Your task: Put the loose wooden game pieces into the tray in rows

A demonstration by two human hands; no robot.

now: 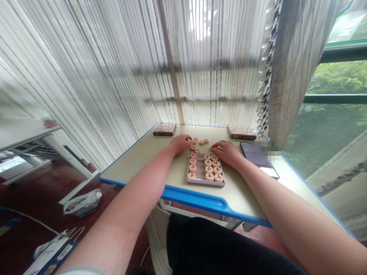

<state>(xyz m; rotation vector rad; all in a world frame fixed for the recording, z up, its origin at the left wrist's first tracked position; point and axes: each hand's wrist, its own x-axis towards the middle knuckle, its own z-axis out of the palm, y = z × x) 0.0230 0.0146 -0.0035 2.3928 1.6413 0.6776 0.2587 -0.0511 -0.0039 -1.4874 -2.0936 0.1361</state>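
Note:
A shallow grey tray (200, 180) lies in the middle of the blue-edged table (197, 199). It holds several round wooden chess pieces (213, 170) with red or black characters. Loose wooden pieces (203, 141) lie just behind the tray. My left hand (180, 143) rests on the table behind the tray's left corner, fingers curled over a loose piece. My right hand (226, 150) lies by the tray's far right corner, fingers bent down onto a piece at the tray's edge.
Two flat wooden boxes stand at the back of the table, one at the left (164, 129) and one at the right (241, 131). A phone (259, 159) lies right of my right hand. Striped curtains hang behind. A plastic bag (83, 203) lies on the floor at left.

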